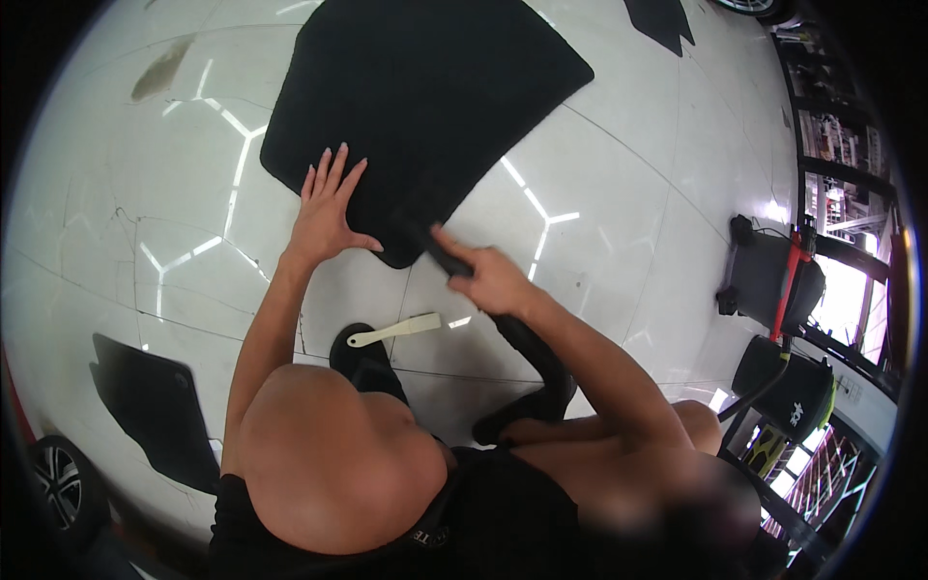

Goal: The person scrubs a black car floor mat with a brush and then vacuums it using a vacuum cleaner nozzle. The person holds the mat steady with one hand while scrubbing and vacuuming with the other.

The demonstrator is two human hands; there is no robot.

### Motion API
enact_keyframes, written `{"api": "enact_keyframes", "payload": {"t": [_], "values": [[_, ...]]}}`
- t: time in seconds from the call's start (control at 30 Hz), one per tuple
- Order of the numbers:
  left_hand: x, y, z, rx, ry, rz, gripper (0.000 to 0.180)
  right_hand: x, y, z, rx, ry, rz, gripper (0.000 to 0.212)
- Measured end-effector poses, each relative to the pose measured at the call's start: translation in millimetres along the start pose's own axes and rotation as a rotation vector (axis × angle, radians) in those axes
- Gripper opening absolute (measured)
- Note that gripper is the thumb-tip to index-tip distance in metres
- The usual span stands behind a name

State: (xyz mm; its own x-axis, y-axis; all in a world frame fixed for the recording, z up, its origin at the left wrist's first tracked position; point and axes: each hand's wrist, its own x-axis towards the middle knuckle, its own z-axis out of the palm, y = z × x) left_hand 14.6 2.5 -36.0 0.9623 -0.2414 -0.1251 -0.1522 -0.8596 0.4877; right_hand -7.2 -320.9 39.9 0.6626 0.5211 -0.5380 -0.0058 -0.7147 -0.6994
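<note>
A large black carpeted car mat (416,106) lies on the glossy pale floor in front of me. My left hand (330,208) rests on its near left edge, palm down with the fingers spread. A black vacuum hose (527,348) runs up between my feet to my right hand (488,278), whose fingers are wrapped round its black tube. The tube's end, smeared by motion, is over the mat's near right edge and hard to make out against the black. A cream-handled brush (401,329) lies close to me, one end overlapping my dark shoe.
Another black mat (155,411) lies at the left near a car wheel (60,493). A further dark mat (662,21) is at the far right. Along the right stand a dark wheeled machine (768,275) with a red pole and a dark bin-like unit (788,391).
</note>
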Motion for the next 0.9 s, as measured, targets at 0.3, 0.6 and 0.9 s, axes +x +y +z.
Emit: {"api": "enact_keyframes", "payload": {"t": [0.3, 0.6, 0.9], "values": [[-4.5, -1.8, -2.3, -0.001, 0.020, 0.005, 0.151, 6.8, -24.2, 31.9, -0.090, 0.067, 0.009, 0.093], [-1.7, -3.5, 0.2, -0.008, 0.021, 0.021, 0.153, 7.1, -33.2, 35.6, -0.243, 0.013, 0.003, 0.093], [-5.6, -25.1, 8.4, 0.049, 0.074, 0.040, 0.152, 10.0, -42.1, 29.8, 0.011, -0.072, 0.112, 0.093]]}}
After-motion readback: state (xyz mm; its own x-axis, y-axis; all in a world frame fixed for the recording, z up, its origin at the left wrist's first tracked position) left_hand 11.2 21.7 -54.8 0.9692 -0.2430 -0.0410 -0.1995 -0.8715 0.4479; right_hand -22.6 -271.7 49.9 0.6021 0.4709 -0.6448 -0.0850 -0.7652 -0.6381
